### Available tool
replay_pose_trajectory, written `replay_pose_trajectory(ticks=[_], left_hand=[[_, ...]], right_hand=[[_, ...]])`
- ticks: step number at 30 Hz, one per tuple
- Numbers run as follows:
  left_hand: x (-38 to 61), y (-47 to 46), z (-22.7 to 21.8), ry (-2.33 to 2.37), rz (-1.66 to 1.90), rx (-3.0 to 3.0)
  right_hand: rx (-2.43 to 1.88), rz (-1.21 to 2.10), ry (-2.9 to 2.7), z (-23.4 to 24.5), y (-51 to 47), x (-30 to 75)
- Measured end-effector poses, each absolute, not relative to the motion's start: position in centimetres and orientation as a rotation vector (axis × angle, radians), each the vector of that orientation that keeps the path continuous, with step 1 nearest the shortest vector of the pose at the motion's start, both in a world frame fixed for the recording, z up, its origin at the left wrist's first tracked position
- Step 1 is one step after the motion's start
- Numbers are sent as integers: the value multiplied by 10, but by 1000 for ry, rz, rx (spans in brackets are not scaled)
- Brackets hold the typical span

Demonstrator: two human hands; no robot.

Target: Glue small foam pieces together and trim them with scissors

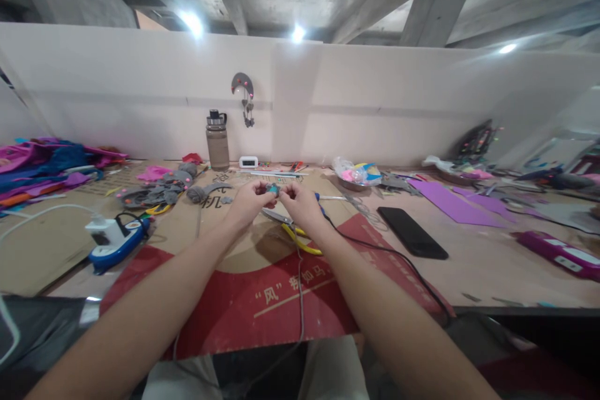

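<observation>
My left hand (250, 202) and my right hand (300, 201) meet over the cardboard. Between their pinched fingertips is a small teal and grey piece (273, 189), too small to make out in detail. A thin grey cord (300, 300) runs from below my hands down past the cardboard edge. Under my right hand lie scissors with yellow handles (304, 244), their blades partly hidden. A crescent-shaped grey felt piece (206, 190) rests left of my left hand. To the right of my right wrist is a tool with a blue handle and metal shaft (334, 198).
Red and brown cardboard (225, 312) covers the table's middle. A blue power strip (119, 249) stands left, a black phone (412, 232) right. Along the back are a bottle (218, 144), a small clock (248, 162) and a bowl (356, 185). A black cable (394, 250) crosses the right side.
</observation>
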State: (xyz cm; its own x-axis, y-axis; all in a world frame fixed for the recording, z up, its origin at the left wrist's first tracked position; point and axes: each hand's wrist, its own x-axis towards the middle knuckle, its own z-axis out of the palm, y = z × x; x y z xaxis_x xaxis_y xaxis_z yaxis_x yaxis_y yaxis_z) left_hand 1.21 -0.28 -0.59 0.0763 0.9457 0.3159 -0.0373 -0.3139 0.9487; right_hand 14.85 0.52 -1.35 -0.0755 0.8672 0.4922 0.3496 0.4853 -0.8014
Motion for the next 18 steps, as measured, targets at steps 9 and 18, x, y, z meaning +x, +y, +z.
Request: replay_pose_trajectory(ticks=[9, 18], left_hand=[[8, -1, -2, 984, 1347, 1250], [10, -4, 0, 996, 1384, 1318]], right_hand=[[-957, 831, -1629, -18, 15, 151], [-1012, 738, -1642, -15, 11, 150]])
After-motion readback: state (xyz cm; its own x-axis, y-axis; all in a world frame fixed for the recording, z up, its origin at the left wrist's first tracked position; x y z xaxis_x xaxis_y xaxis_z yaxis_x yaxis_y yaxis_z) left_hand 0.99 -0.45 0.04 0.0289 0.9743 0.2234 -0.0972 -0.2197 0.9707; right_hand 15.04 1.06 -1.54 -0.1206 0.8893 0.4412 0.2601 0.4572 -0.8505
